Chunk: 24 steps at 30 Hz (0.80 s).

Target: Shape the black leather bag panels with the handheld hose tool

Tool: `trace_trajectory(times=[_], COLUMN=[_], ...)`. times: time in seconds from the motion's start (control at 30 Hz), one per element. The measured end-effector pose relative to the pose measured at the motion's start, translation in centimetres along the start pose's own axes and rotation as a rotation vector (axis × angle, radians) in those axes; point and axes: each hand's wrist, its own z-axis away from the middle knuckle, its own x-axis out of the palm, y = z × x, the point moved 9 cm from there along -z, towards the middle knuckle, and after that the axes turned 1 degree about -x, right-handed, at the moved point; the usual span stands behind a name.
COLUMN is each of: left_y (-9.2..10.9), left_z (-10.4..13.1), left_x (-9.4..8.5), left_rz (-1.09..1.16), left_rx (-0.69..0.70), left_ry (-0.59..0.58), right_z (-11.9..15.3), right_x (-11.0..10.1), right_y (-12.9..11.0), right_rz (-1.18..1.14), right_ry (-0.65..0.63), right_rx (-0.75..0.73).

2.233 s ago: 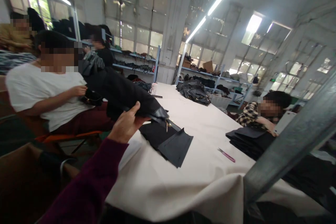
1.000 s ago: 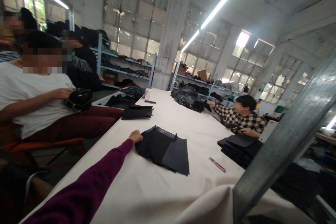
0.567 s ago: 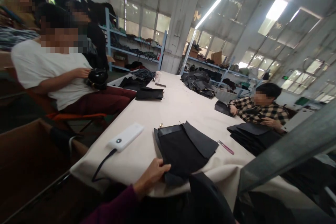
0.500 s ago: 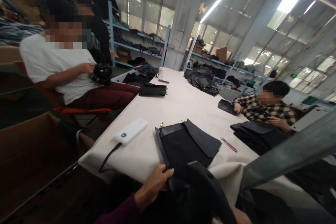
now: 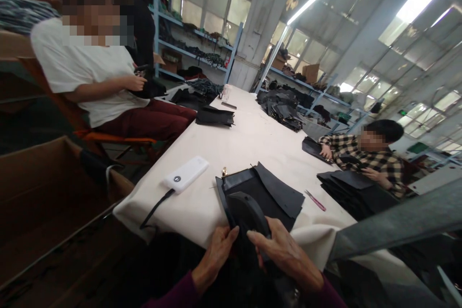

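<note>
A black flat bag piece [image 5: 252,187] with a gold zipper pull [image 5: 224,172] at its far corner lies on the near end of the table. My left hand [image 5: 218,250] pinches its near left edge between thumb and fingers. My right hand [image 5: 285,250] is closed around a smooth black curved object [image 5: 247,207], whose kind I cannot make out. Its rounded end rests over or just above the bag piece; I cannot tell if they touch. The lower part of this object runs down below my right hand into shadow.
A white power bank [image 5: 186,173] with a black cable lies left on the table [image 5: 252,139]. Pink-handled thread snips [image 5: 315,200] lie right of the bag piece. Black panels [image 5: 361,190] are stacked at right, near a metal post [image 5: 397,221]. Two people sit alongside; a cardboard box [image 5: 65,173] stands left.
My right hand has come up into view, bringing the black curved object up and left over the bag piece. My left hand keeps its pinch on the edge. The view has shifted slightly.
</note>
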Motion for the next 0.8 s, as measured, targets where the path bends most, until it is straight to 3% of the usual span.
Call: trace_trajectory(times=[0.3,0.47,0.6,0.8], left_y=[0.4,-0.6,-0.6,-1.0], left_z=[-0.2,-0.4,-0.5,-0.2], left_x=[0.1,-0.9,-1.6,-1.7], left_rz=[-0.107,-0.179,-0.176,-0.031], left_rx=[0.124,0.116,0.121,0.047], left_ry=[-0.078,0.009,0.06,0.057], right_z=[-4.5,-6.9,-7.4,-4.5], right_x=[2.7,3.0,2.1,-1.3], right_y=[-0.8,-1.9,-3.0,-3.1], right_rz=[-0.018,-0.014,-0.046,-0.069], right_ry=[-0.057,-0.001,0.016,0.056], right_rx=[-0.022,-0.047,-0.066,-0.057])
